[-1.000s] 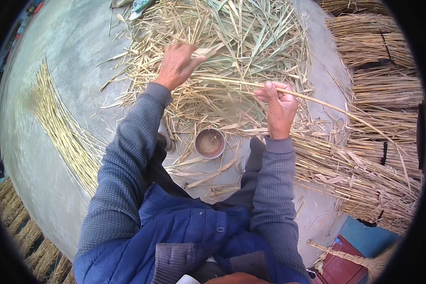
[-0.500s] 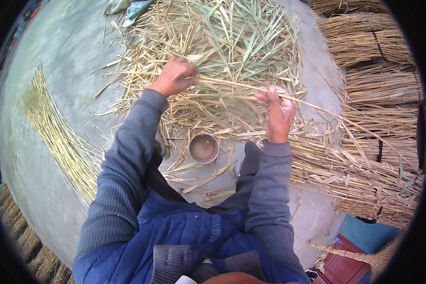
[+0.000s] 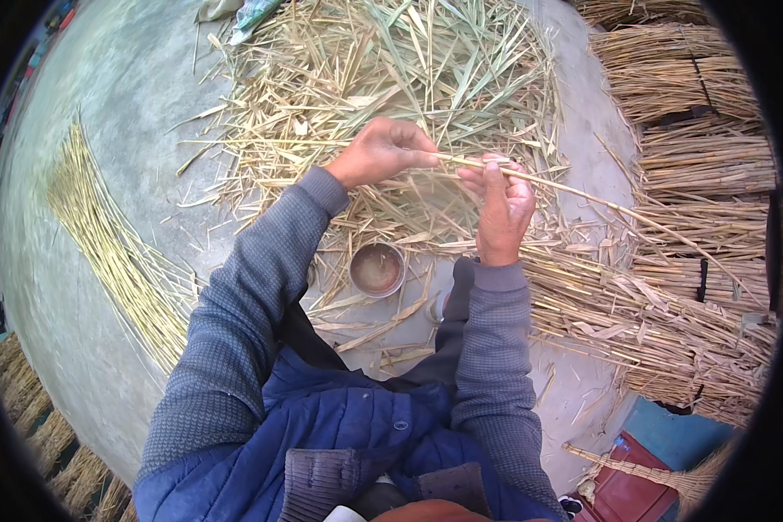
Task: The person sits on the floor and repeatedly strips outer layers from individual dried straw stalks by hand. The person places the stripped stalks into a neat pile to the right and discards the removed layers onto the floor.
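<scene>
Both hands (image 3: pixel 383 155) (image 3: pixel 500 204) pinch one thin, stiff reed stalk (image 3: pixel 583 193).

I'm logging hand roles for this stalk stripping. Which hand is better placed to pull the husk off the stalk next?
The left hand, probably. It pinches the stalk at its near end, over the loose husk pile, while the right hand grips the stalk beside it, steadying its long free length.

Hands (image 3: pixel 383 157): 2, both closed on one stalk
Stalk in hand (image 3: pixel 574 190): 1, long, thin, pale
Metal bowl (image 3: pixel 377 269): 1, round, just below the hands
Loose straw heap (image 3: pixel 391 87): 1, above the bowl
Combed yellow straw fan (image 3: pixel 113 252): 1, left of the bowl
Stacked bundles (image 3: pixel 696 130): several, right of the bowl; exact count unclear
Broom (image 3: pixel 644 474): 1, lower right of the bowl
</scene>
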The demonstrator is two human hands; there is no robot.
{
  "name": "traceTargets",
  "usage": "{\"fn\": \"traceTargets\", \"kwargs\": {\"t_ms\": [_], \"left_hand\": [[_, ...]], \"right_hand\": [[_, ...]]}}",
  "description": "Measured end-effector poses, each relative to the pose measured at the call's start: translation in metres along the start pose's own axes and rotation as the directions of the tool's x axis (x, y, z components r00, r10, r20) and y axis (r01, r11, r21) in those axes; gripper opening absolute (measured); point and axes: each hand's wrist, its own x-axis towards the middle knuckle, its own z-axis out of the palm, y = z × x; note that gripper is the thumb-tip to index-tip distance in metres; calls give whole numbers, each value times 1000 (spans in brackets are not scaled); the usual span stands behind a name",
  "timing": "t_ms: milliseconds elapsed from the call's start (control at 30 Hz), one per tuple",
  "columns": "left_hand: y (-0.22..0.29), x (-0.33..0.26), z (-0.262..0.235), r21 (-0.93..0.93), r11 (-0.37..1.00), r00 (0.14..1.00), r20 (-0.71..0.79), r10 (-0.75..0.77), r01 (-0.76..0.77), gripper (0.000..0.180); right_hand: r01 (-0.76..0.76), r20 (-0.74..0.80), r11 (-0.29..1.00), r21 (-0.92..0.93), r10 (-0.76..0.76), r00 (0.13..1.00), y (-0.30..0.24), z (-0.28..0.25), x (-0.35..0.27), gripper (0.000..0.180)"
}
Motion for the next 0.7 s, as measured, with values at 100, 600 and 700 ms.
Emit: {"fn": "traceTargets", "kwargs": {"t_ms": [100,600,700], "left_hand": [[-4,2,0,-112,994,1000,-27,0,-3,16],[-31,-10,-57,-27,993,992,48,-113,114,19],[-30,-11,-61,-285,946,982,-64,-177,152,13]], "right_hand": [[13,-4,999,-29,-13,1000,2,-1,-1,25],[65,-40,997,49,-63,997,-3,-13,6,22],[98,-37,995,17,-97,995,-3,-16,7,21]]}}
